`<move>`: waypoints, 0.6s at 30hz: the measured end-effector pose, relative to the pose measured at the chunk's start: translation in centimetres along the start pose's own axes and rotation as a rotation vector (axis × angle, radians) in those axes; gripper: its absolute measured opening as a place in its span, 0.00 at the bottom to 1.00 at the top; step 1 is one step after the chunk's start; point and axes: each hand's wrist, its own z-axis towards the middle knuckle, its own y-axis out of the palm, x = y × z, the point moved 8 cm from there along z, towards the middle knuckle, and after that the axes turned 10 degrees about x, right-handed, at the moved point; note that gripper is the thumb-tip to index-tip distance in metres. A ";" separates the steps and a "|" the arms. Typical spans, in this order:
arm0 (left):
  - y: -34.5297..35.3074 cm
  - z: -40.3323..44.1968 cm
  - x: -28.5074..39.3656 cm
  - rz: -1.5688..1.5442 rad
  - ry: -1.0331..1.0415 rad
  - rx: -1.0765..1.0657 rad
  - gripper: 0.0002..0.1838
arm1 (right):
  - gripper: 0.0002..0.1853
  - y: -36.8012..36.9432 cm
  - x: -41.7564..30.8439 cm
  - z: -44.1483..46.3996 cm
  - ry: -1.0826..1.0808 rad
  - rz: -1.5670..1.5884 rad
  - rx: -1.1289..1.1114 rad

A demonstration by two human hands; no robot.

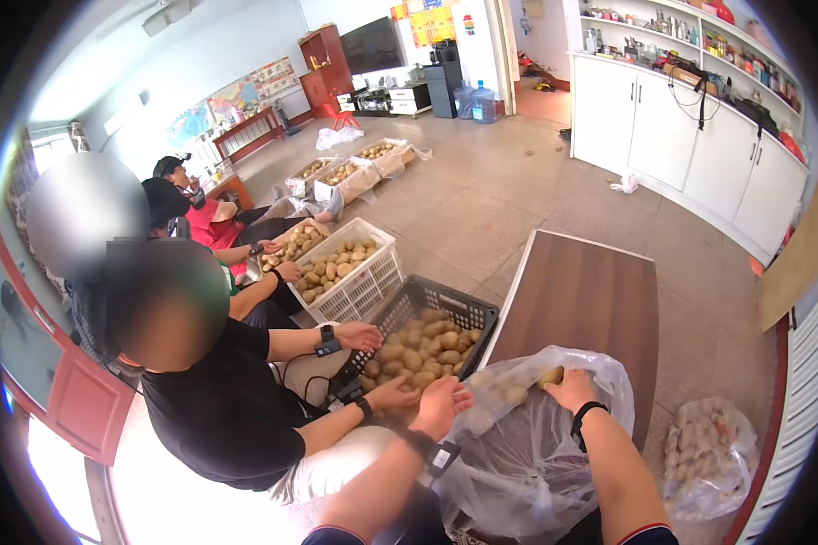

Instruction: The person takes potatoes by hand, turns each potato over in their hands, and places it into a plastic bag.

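My right hand (pixel 573 390) pinches a potato (pixel 551 376) at the far rim of a clear plastic bag (pixel 527 486). A few other potatoes (pixel 513 396) show through the bag's far left side. Left of the bag, my left hand (pixel 443 406) is open with its fingers stretched out and nothing in it. Close beyond that hand stands a dark crate (pixel 486 315) holding a heap of potatoes (pixel 418 352). A co-worker in a black shirt has one hand (pixel 359 336) over the crate's left side and another hand (pixel 393 397) by its near edge.
A brown wooden board (pixel 577 304) lies beyond the bag. Another plastic bag with potatoes (pixel 711 454) rests on the floor at right. A white crate of potatoes (pixel 373 263) and several lined boxes (pixel 350 182) run away to the far left, with other people beside them. White cabinets (pixel 673 127) line the right wall.
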 end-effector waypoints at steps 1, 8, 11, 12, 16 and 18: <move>0.1 -0.2 0.1 0.002 0.000 0.008 0.15 | 0.42 0.2 -0.3 0.4 -0.051 0.018 0.037; 1.2 -0.9 0.3 0.081 -0.012 -0.077 0.17 | 0.42 0.3 -1.8 1.1 -0.095 0.087 0.107; 1.5 -0.9 0.3 0.100 -0.015 -0.093 0.18 | 0.43 -0.3 -2.3 0.7 -0.034 0.056 0.086; 1.5 -1.0 0.2 0.108 -0.014 -0.097 0.18 | 0.43 0.0 -2.2 0.6 -0.031 0.055 0.086; 1.6 -0.9 0.0 0.120 -0.007 -0.125 0.18 | 0.40 -0.2 -2.5 -0.4 -0.033 -0.034 0.167; 1.9 -0.8 -0.3 0.145 -0.008 -0.148 0.17 | 0.39 -0.1 -2.4 -0.8 -0.005 -0.052 0.160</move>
